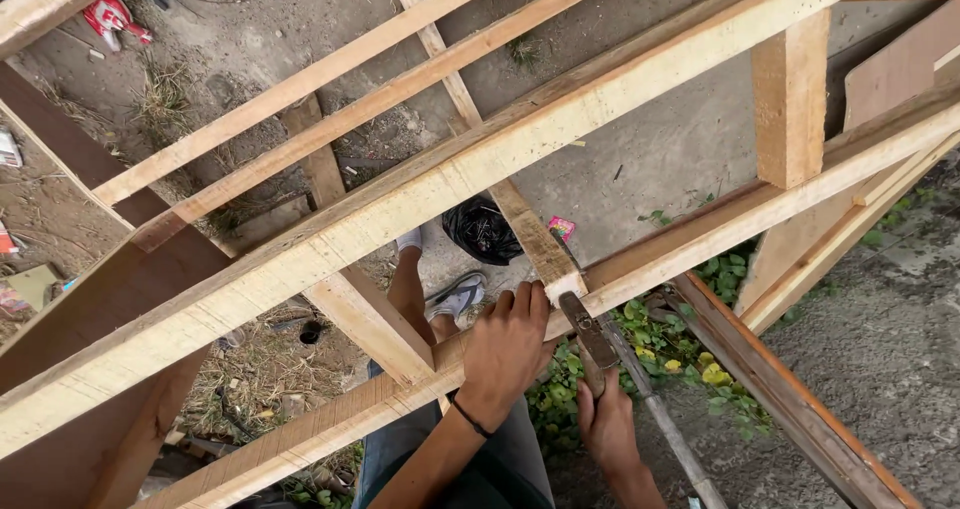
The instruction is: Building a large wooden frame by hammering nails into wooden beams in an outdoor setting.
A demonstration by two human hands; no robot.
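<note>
The left hand [508, 347] lies with its fingers curled over the lower wooden beam [640, 269], pressing on its edge where a thin slat [530, 231] crosses. The right hand [605, 424] is closed around a hammer [590, 331], whose head touches the beam just beside the left fingers.

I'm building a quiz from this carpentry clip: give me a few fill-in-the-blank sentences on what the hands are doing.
1. The right hand grips a ____ by its handle.
2. The left hand rests on a wooden ____.
3. A dark band sits on the left ____.
4. Under the frame, one foot wears a grey ____.

Missing words: hammer; beam; wrist; sandal.
</note>
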